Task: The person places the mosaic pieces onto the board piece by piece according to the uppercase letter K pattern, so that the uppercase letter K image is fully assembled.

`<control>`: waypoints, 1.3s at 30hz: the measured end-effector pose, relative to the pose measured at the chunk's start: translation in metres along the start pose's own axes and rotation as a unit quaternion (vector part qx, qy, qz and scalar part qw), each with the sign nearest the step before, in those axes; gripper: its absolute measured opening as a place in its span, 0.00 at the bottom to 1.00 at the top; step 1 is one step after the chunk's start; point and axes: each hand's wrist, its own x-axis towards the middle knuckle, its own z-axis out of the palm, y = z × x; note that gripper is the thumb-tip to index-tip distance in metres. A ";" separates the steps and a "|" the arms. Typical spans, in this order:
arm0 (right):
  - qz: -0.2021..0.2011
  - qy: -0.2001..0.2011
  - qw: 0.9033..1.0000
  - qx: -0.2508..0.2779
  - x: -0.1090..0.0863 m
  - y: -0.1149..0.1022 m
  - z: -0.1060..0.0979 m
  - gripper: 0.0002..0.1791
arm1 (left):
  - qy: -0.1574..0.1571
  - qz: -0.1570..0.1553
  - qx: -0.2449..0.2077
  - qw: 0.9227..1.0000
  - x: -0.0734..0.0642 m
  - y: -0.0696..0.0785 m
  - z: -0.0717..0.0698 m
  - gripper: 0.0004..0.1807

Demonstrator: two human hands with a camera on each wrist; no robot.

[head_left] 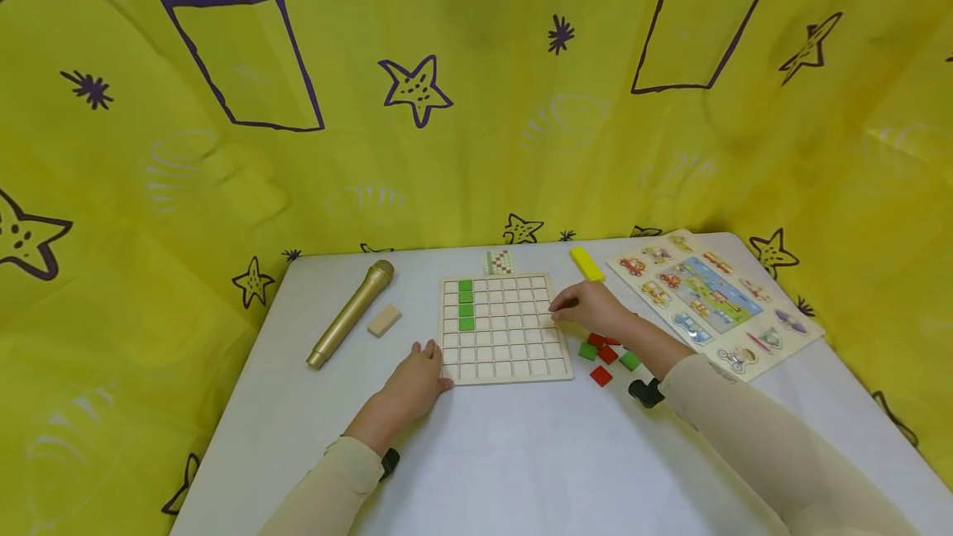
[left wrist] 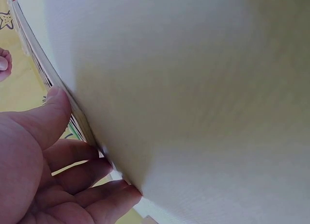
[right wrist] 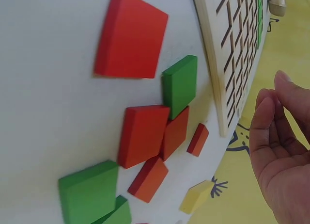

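A pale wooden grid board [head_left: 502,348] lies on the white table, with several green tiles [head_left: 466,310] set in one column near its left side. My left hand [head_left: 414,379] holds the board's near left corner, thumb on the front edge and fingers along the left side. In the left wrist view, thumb and fingertips sit right on the board's edge [left wrist: 82,124]. My right hand [head_left: 591,308] hovers by the board's right edge. Thumb and fingertips [right wrist: 283,81] come together in the right wrist view, and no tile shows between them.
Loose red tiles [right wrist: 145,134] and green tiles [right wrist: 92,190] lie right of the board. A pattern card [head_left: 500,262] and yellow block [head_left: 586,264] are behind it. On the left lie a gold microphone [head_left: 350,317] and wooden block [head_left: 384,320]; picture puzzle boards [head_left: 715,298] are on the right.
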 end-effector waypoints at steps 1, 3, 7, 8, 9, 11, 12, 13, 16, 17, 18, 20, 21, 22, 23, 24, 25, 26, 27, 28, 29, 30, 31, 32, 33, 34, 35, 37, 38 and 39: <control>0.002 0.000 1.000 0.000 -0.001 0.002 0.000 0.06 | 0.000 0.000 0.001 1.000 0.000 0.000 0.000 0.38; 0.007 0.001 1.000 0.000 -0.003 0.005 0.000 0.06 | 0.002 0.001 0.001 1.000 0.000 0.000 0.001 0.38; 0.021 -0.003 1.000 -0.001 -0.008 0.010 -0.002 0.06 | 0.004 0.001 0.001 1.000 0.000 -0.001 0.001 0.38; 0.023 -0.004 1.000 0.001 -0.009 0.011 -0.002 0.06 | 0.003 0.001 -0.001 1.000 0.000 -0.001 0.001 0.38; 0.024 -0.005 1.000 0.002 -0.010 0.013 -0.002 0.06 | 0.003 0.001 -0.003 1.000 0.001 -0.001 0.002 0.38; 0.023 -0.008 1.000 0.004 -0.012 0.016 -0.002 0.06 | 0.002 0.000 -0.005 1.000 0.001 -0.001 0.002 0.38; 0.024 -0.009 1.000 0.005 -0.013 0.018 -0.002 0.06 | 0.001 0.000 -0.007 1.000 0.001 -0.001 0.003 0.38; 0.026 -0.009 1.000 0.006 -0.014 0.020 -0.001 0.06 | 0.001 -0.001 -0.009 1.000 0.001 -0.001 0.003 0.38; 0.034 -0.015 0.999 0.015 -0.017 0.024 -0.001 0.06 | 0.000 -0.002 -0.010 1.000 0.001 -0.001 0.003 0.38; 0.038 -0.016 0.999 0.018 -0.018 0.026 -0.001 0.06 | -0.001 -0.002 -0.009 1.000 0.001 0.000 0.003 0.38; 0.042 -0.016 0.999 0.020 -0.019 0.027 -0.002 0.06 | 0.000 -0.002 -0.008 1.000 0.001 0.000 0.003 0.38; 0.046 -0.020 0.999 0.020 -0.020 0.029 -0.002 0.07 | 0.001 0.001 -0.002 1.000 0.001 0.000 0.003 0.38; 0.048 -0.020 0.998 0.020 -0.021 0.030 -0.003 0.07 | 0.002 0.002 -0.001 1.000 0.001 0.000 0.002 0.38; 0.050 -0.021 0.998 0.018 -0.022 0.030 -0.003 0.07 | 0.003 0.003 0.002 1.000 0.001 0.000 0.002 0.38; 0.052 -0.021 0.998 0.016 -0.023 0.031 -0.003 0.07 | 0.002 0.004 0.003 1.000 0.001 0.000 0.002 0.38; 0.053 -0.022 0.998 0.014 -0.023 0.031 -0.004 0.07 | 0.002 0.004 0.003 1.000 0.001 0.000 0.001 0.38; 0.054 -0.024 0.998 0.013 -0.024 0.031 -0.004 0.07 | 0.000 0.003 0.003 1.000 0.000 0.000 0.001 0.38; 0.055 -0.025 0.998 0.010 -0.025 0.032 -0.004 0.07 | -0.001 0.003 0.001 1.000 0.000 0.000 0.001 0.38; 0.057 -0.025 0.998 0.010 -0.025 0.032 -0.004 0.07 | -0.003 0.002 -0.001 1.000 0.000 0.000 0.000 0.38; 0.056 -0.026 0.998 0.005 -0.026 0.033 -0.005 0.07 | -0.005 0.002 -0.002 1.000 0.000 0.000 0.000 0.39; 0.057 -0.027 0.998 0.003 -0.026 0.033 -0.005 0.07 | -0.006 0.002 -0.005 1.000 0.000 0.000 -0.001 0.39; 0.054 -0.029 0.998 -0.001 -0.027 0.034 -0.005 0.08 | -0.007 0.002 -0.006 1.000 -0.001 0.000 -0.001 0.39; 0.054 -0.031 0.998 -0.005 -0.028 0.034 -0.005 0.08 | -0.007 0.003 -0.006 1.000 -0.001 0.000 -0.001 0.39; 0.051 -0.034 0.998 -0.010 -0.028 0.035 -0.005 0.09 | -0.007 0.003 -0.007 1.000 -0.001 0.001 -0.001 0.39; 0.050 -0.038 0.998 -0.014 -0.028 0.035 -0.005 0.10 | -0.008 0.004 -0.008 1.000 0.000 0.001 -0.002 0.39; 0.048 -0.041 0.998 -0.020 -0.029 0.036 -0.005 0.10 | -0.009 0.003 -0.008 1.000 0.000 0.001 -0.002 0.39; 0.047 -0.045 0.998 -0.023 -0.029 0.037 -0.004 0.10 | -0.010 0.003 -0.007 1.000 0.000 0.001 -0.002 0.39; 0.039 -0.053 0.997 -0.032 -0.030 0.038 -0.005 0.10 | -0.013 0.000 -0.007 1.000 0.000 0.001 -0.003 0.39; 0.037 -0.055 0.997 -0.035 -0.031 0.039 -0.005 0.10 | -0.015 -0.001 -0.006 1.000 0.000 0.002 -0.003 0.39; 0.037 -0.057 0.997 -0.037 -0.031 0.040 -0.005 0.10 | -0.017 -0.003 -0.005 1.000 0.000 0.002 -0.003 0.39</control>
